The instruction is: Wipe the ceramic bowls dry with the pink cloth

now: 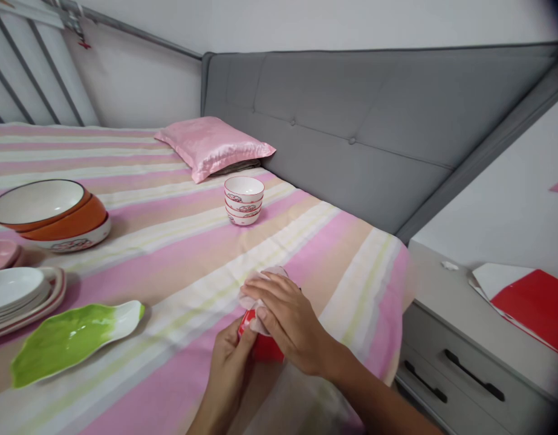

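Note:
My left hand [231,350] is closed around the near left side of a glossy red object [267,349] with a little white marking. Its kind cannot be made out, as my hands cover most of it. Over its top lies my right hand [290,320], pressing a thin whitish tissue or cloth [250,297] against it. Beyond my hands stands a stack of small white bowls [243,211] with red rims. To the left, a green leaf-shaped dish [72,338] rests on the striped bedspread [170,272].
At far left are stacked orange bowls [74,220], a pile of white plates [16,290] and pink dishes [1,254]. A pink pillow [215,145] lies by the grey headboard [351,109]. Right of the bed, a nightstand [442,290] carries a red-and-white folder [532,302].

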Motion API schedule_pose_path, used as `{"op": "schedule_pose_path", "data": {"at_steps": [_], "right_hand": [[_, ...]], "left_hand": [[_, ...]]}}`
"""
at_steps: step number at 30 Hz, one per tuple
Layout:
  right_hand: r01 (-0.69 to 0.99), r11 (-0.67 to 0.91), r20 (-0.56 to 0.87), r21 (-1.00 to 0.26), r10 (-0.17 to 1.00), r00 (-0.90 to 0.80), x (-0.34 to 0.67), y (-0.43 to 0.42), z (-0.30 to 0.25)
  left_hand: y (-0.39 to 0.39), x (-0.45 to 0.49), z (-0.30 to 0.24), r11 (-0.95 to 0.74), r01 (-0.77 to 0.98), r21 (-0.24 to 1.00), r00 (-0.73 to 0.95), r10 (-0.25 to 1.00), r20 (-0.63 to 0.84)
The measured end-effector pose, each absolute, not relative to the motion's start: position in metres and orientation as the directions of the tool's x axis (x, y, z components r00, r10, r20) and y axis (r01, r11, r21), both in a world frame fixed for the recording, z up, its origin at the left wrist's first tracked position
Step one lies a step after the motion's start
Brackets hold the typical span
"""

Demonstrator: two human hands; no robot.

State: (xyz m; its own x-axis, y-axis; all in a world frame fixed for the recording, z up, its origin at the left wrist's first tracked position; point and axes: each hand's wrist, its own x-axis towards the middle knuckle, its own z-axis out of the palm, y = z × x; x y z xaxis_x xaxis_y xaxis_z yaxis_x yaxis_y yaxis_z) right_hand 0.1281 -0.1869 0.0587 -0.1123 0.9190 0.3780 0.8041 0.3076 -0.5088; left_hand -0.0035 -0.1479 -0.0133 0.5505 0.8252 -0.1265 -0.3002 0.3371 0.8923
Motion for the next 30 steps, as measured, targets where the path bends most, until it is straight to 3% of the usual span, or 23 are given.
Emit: {"op": "schedule_pose_path", "data": {"at_steps": [3,6,10,12,14,16,19,23,27,30], "right_hand": [[0.767,0.288,0.408,-0.573,0.912,-0.038,0.140,-0.181,0.053],[0.629,0.229,0.378,-0.743,0.919,0.112,0.157,-0.174,0.045],[0.217,0.078,0.140,-0.973,0.948,0.286,0.175,-0.169,0.032],[0.025,0.005,0.013,-1.000,0.952,0.307,0.179,-0.168,0.028],[-0.061,-0.009,-0.027,-0.998,0.954,0.299,0.179,-0.169,0.026],[-0.034,0.033,0.023,-0.999,0.964,0.264,0.176,-0.171,0.028],[0.167,0.152,0.179,-0.974,0.971,0.159,0.166,-0.174,0.035],[0.549,0.312,0.351,-0.776,0.936,-0.034,0.147,-0.184,0.051],[0.755,0.347,0.346,-0.556,0.923,-0.170,0.132,-0.195,0.061],[0.783,0.350,0.316,-0.514,0.926,-0.207,0.129,-0.198,0.064]], "left_hand": [[-0.143,-0.007,-0.010,0.300,-0.294,0.907,0.531,0.841,-0.106],[-0.137,-0.008,-0.009,0.244,-0.144,0.959,0.573,0.811,-0.120],[-0.137,-0.005,-0.008,0.149,-0.013,0.989,0.742,0.664,-0.090],[-0.140,-0.003,-0.009,0.133,-0.005,0.991,0.812,0.579,-0.073],[-0.142,-0.002,-0.010,0.126,0.001,0.992,0.834,0.548,-0.071],[-0.143,-0.003,-0.012,0.131,-0.014,0.991,0.803,0.592,-0.066],[-0.142,-0.007,-0.014,0.164,-0.061,0.985,0.732,0.678,-0.068],[-0.139,-0.012,-0.007,0.187,-0.125,0.974,0.674,0.737,-0.055],[-0.135,-0.015,-0.002,0.155,-0.135,0.979,0.678,0.734,-0.023],[-0.133,-0.014,-0.004,0.142,-0.123,0.982,0.694,0.720,-0.017]]}}
